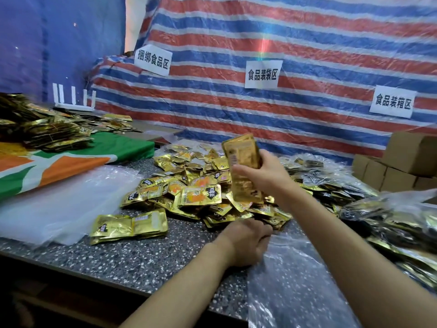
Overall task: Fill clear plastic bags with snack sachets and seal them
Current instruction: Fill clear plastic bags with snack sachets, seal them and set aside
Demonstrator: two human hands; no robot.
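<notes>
Sachets: the right hand clasps a stack of gold sachets around its middle, raised over the loose pile at 12 o'clock.
Bag: the clear bag lies flat on the counter at 5 o'clock, and the left hand grasps its mouth edge.
Handling: the foil is probably light and slick, so squeeze the flat faces. The film looks limp, so hold it by the rim.
</notes>
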